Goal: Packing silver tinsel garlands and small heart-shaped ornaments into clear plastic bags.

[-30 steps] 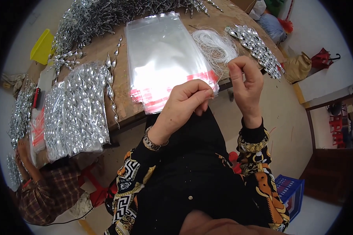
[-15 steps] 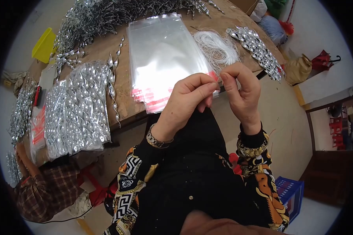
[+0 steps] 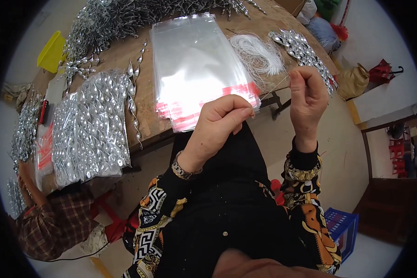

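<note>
In front of the table edge, my left hand point(image 3: 220, 121) is closed in a pinch, thumb against curled fingers. My right hand point(image 3: 309, 99) pinches too, farther right and a little higher. A thin pale thread point(image 3: 274, 89) runs from the right fingertips toward the left hand; its left end is hard to make out. Behind the hands lies a stack of clear plastic bags point(image 3: 190, 55) with red-and-white strips along the near end. Right of it sits a loose bundle of white threads point(image 3: 259, 53), and beyond that a pile of silver twisted ornaments point(image 3: 306, 55).
Bagged silver twists point(image 3: 92, 129) cover the table's left side, beside a single twisted strand point(image 3: 133, 102). A silver heap point(image 3: 111, 23) fills the far edge, near a yellow bin point(image 3: 51, 52). Another person point(image 3: 55, 222) works at lower left. A blue crate point(image 3: 342, 231) stands at right.
My right hand has moved right and slightly up, away from my left, drawing the thread out between them. The left hand has shifted slightly left and down, still pinched.
</note>
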A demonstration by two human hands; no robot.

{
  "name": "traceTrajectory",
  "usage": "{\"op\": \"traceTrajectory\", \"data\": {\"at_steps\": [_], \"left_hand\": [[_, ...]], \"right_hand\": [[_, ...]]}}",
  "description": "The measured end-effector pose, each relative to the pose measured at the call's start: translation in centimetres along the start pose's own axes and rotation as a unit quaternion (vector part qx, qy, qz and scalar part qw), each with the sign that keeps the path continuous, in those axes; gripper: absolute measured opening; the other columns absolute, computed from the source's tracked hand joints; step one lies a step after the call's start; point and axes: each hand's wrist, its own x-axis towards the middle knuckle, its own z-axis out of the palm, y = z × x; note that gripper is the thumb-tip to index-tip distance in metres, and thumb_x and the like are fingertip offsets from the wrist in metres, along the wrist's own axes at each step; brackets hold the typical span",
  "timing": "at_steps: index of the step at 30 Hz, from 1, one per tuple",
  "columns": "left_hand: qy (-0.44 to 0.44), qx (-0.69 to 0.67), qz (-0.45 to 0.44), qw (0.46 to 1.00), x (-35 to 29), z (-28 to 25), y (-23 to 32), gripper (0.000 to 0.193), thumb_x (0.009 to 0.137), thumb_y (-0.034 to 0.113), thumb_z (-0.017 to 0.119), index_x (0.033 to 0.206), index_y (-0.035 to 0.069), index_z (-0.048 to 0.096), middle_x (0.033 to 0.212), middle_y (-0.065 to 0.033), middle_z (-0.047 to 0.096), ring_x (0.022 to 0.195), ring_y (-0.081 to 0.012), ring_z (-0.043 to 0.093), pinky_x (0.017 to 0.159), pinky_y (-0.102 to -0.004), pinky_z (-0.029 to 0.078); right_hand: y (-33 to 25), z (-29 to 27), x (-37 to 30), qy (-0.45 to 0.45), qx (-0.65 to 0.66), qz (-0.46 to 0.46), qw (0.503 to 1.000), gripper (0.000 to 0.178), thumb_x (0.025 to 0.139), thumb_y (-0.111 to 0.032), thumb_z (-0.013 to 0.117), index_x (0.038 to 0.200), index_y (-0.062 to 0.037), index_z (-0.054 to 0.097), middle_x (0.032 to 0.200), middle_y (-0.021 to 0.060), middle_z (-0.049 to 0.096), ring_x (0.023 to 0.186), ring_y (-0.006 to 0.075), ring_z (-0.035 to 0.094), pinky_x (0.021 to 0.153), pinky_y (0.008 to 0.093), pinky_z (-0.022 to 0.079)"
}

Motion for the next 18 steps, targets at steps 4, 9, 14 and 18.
{"op": "traceTrajectory", "data": {"at_steps": [4,9,14,18], "left_hand": [[-0.001,0.021,0.008,1.0,-0.1,-0.1,0.0,0.01,0.09,0.003,0.055,0.093,-0.002,0.063,0.073,0.0008,0.056,0.057,-0.0045,0.042,0.053,-0.0195,0.036],[0.033,0.155,0.03,0.987,0.2,-1.0,0.5,0.011,0.092,0.006,0.055,0.094,-0.001,0.063,0.078,0.0003,0.059,0.065,-0.0052,0.05,0.06,-0.0182,0.04],[0.006,0.188,0.071,0.979,0.3,-2.2,-1.9,0.011,0.092,0.006,0.055,0.093,-0.001,0.063,0.08,-0.0005,0.061,0.073,-0.0066,0.054,0.067,-0.0194,0.042],[0.007,0.192,0.054,0.98,0.4,-2.4,-3.0,0.01,0.092,0.005,0.054,0.093,-0.001,0.062,0.08,-0.0014,0.061,0.074,-0.0074,0.056,0.068,-0.0203,0.043]], "right_hand": [[0.3,-0.2,0.2,0.018,0.035,-0.027,0.999,0.005,0.093,-0.004,0.056,0.089,-0.0018,0.057,0.077,-0.0034,0.05,0.067,0.0027,0.042,0.058,0.017,0.034],[-0.9,0.7,-0.5,-0.03,0.069,0.019,0.997,0.007,0.091,-0.004,0.058,0.086,0.0,0.057,0.073,-0.0006,0.053,0.065,0.0061,0.046,0.058,0.0195,0.037],[-1.8,1.0,-0.7,-0.06,0.131,0.045,0.989,0.01,0.096,-0.009,0.053,0.09,-0.0023,0.056,0.074,-0.0032,0.049,0.063,0.0037,0.042,0.056,0.0179,0.033],[-2.0,1.2,-1.1,-0.059,0.18,0.076,0.979,0.011,0.096,-0.011,0.052,0.09,-0.003,0.056,0.075,-0.0031,0.05,0.065,0.0036,0.042,0.057,0.0181,0.033]]}}
